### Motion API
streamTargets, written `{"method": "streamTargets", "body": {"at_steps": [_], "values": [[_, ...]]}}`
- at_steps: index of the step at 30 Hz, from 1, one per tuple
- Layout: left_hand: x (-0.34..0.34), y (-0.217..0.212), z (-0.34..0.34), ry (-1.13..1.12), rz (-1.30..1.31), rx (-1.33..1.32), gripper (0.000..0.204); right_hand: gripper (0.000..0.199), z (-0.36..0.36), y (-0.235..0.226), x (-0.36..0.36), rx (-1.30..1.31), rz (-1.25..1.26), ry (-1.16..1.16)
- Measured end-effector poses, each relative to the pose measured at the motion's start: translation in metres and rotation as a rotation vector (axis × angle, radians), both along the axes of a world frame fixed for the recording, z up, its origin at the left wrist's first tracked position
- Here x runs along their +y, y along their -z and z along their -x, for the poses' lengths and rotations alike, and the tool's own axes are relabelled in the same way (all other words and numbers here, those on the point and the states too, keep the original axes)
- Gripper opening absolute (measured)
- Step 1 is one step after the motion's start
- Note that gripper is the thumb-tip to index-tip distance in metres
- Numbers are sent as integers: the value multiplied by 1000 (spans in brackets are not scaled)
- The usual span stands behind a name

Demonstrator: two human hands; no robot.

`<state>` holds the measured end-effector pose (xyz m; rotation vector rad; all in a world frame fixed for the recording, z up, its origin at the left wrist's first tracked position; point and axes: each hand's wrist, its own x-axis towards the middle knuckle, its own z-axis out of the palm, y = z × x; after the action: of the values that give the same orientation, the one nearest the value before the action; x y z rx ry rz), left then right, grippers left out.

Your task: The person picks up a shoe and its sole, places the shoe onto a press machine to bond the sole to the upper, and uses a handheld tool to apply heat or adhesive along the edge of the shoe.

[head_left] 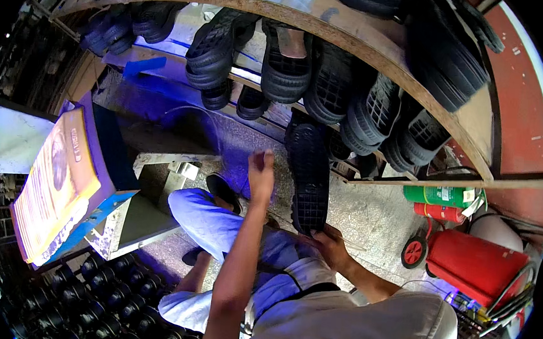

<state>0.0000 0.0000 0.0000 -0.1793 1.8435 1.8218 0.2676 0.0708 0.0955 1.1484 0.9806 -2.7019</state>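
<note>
At the far left, a yellow-and-blue carton (56, 189) leans on a pale metal stand (131, 217), and below it, along the lower left edge of the floor, lie rows of dark round parts (96, 292).

Moving right, the left hand (261, 172) is raised in front of the rack, its fingers curled into a loose fist. Whether something small is pinched inside that grip I cannot tell; nothing shows beyond the knuckles. The forearm rises from the lower edge of the picture and crosses the person's light blue trousers (214, 225).

Just right of that hand is the black rubber shoe sole (309, 178), held upright with its gridded tread facing the camera. Its upper end reaches to the lower shelf of the wooden rack (331, 32), and its lower end sits in the right hand (329, 248), whose grip is closed around the heel end from below. The rack above carries many more black soles (285, 60) standing on edge along both curved shelves.

At the right edge, on the speckled floor, stand a green cylinder (440, 195) and a red wheeled extinguisher (475, 266), well apart from the hands.

As I judge it, the step in hand is handling one sole at the rack, either inspecting it or placing it. The next move would call for the right hand to keep the sole steady by its heel while the left hand opens to meet it or the shelf edge.
</note>
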Motion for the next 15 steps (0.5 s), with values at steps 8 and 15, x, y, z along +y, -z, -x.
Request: {"method": "streamTargets", "body": {"at_steps": [8, 15], "values": [[56, 35, 51, 226, 33, 7, 37, 37, 39, 11, 6, -25, 23, 75], [-96, -90, 7, 159, 538, 491, 39, 35, 89, 54, 7, 274, -9, 236]]}}
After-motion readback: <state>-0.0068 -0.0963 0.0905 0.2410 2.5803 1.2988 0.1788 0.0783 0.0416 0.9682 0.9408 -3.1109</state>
